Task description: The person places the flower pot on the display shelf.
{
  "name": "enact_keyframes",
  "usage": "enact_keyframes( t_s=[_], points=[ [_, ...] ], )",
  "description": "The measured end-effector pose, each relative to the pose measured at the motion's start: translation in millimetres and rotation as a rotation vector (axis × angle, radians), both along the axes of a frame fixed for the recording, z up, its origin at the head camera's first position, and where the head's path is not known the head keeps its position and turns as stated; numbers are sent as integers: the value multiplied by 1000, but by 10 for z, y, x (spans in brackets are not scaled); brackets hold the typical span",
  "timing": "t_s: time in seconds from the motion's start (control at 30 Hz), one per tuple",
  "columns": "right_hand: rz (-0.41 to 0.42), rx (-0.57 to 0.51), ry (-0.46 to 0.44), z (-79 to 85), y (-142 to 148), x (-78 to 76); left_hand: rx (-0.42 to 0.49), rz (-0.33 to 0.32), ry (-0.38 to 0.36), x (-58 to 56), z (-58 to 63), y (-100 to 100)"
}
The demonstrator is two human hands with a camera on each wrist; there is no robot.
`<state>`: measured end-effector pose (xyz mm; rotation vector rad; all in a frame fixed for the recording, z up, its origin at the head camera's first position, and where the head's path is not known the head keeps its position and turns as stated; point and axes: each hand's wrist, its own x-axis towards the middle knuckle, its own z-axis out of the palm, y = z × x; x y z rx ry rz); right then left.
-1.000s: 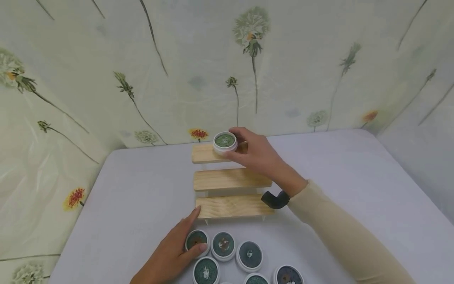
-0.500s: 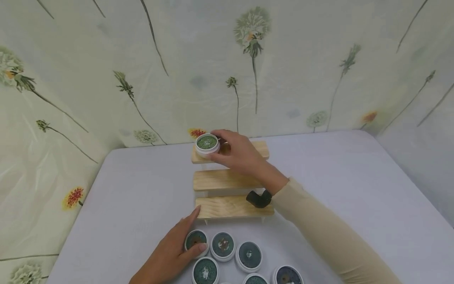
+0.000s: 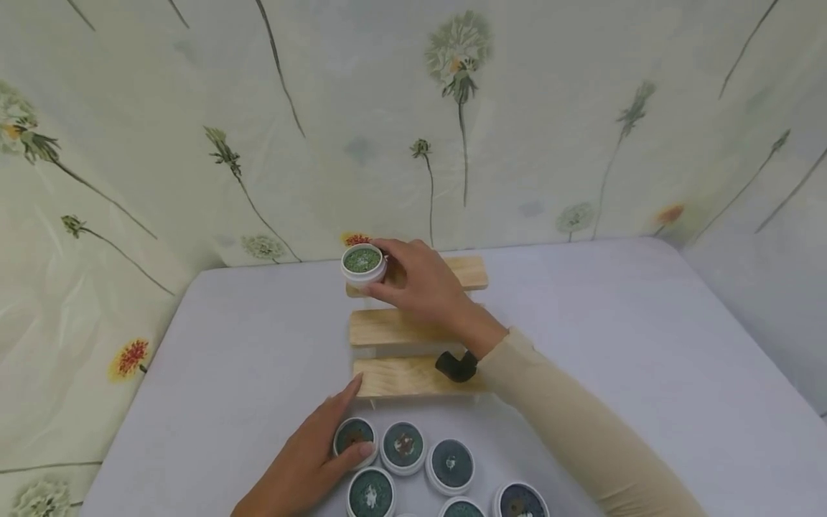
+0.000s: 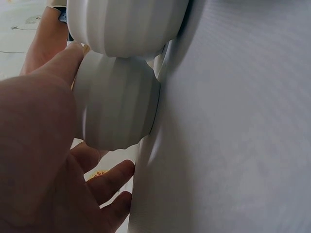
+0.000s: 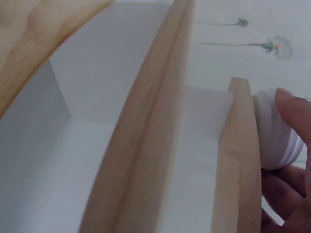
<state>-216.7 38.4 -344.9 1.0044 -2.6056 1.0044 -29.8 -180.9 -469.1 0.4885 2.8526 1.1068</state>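
Note:
A small white ribbed jar with a speckled green top (image 3: pixel 363 262) is at the left end of the highest wooden shelf (image 3: pixel 470 273). My right hand (image 3: pixel 423 287) grips it between thumb and fingers. In the right wrist view the jar (image 5: pixel 276 133) is right against the shelf board (image 5: pixel 239 160). My left hand (image 3: pixel 306 459) lies at the front, with its index fingertip at the left corner of the lowest shelf (image 3: pixel 400 379). Its thumb lies across a jar with a dark green and brown top (image 3: pixel 354 436). In the left wrist view its fingers extend past a ribbed white jar (image 4: pixel 116 102).
The three-step wooden rack also has a middle shelf (image 3: pixel 388 328). Several more jars, such as one with a white figure on top (image 3: pixel 371 493), stand before it on the white-covered table (image 3: pixel 258 345). A flower-print curtain (image 3: pixel 362 143) hangs behind.
My right hand has moved left along the highest shelf with the green-topped jar, from its middle to its left end. The left hand has stayed at the lowest shelf's corner.

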Motion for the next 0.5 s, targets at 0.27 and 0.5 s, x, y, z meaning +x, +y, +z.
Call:
enact_keyframes(
  t_s=[0.27, 0.5],
  points=[
    [-9, -15, -42, -6, 27, -4, -5, -10, 10, -5, 14, 11],
    [38, -167, -115, -12, 133, -10, -15, -5, 39, 9, 21, 14]
  ],
)
